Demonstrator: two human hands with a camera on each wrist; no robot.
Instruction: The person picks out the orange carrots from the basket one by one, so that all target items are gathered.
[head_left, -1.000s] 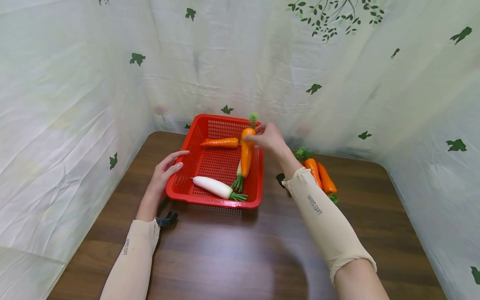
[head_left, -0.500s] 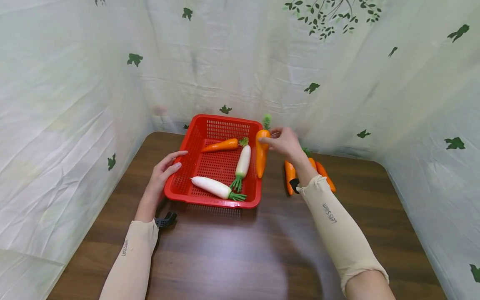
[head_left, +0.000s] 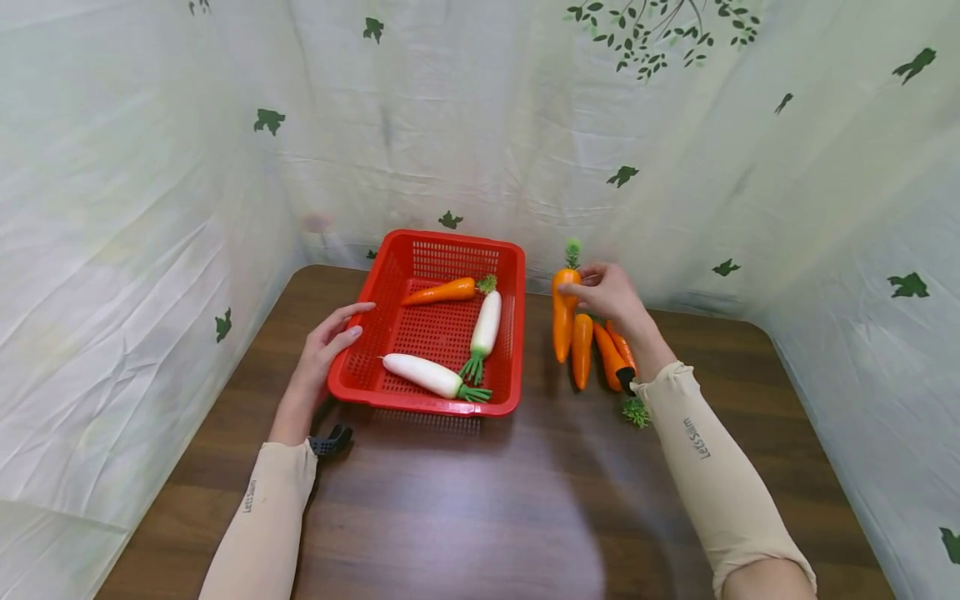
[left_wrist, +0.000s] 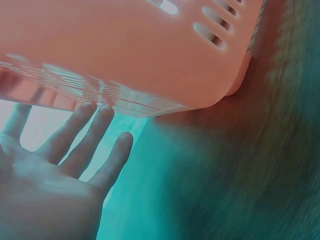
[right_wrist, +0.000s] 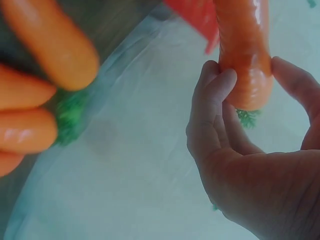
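Note:
My right hand (head_left: 611,293) pinches an orange carrot (head_left: 564,321) near its green top, between thumb and fingers, with the tip pointing down. The right wrist view shows thumb and fingertips on either side of the held carrot's thick end (right_wrist: 247,75). On the left, my left hand (head_left: 330,340) has its fingers at the left side of a red plastic basket (head_left: 426,405). From the left wrist, those fingers (left_wrist: 112,160) look straight and spread against the basket wall. Inside the basket lie one carrot (head_left: 442,292) and two white radishes with green stems (head_left: 423,372) (head_left: 487,325).
Beside the held carrot, several more carrots (head_left: 581,350) lie on the brown wooden table (head_left: 465,508), partly under my right wrist. A pale curtain with green leaf prints (head_left: 487,125) closes in the back and both sides.
My right hand has carried the carrot from above the basket out to the right, over the table beside the other carrots. My left hand has stayed at the basket.

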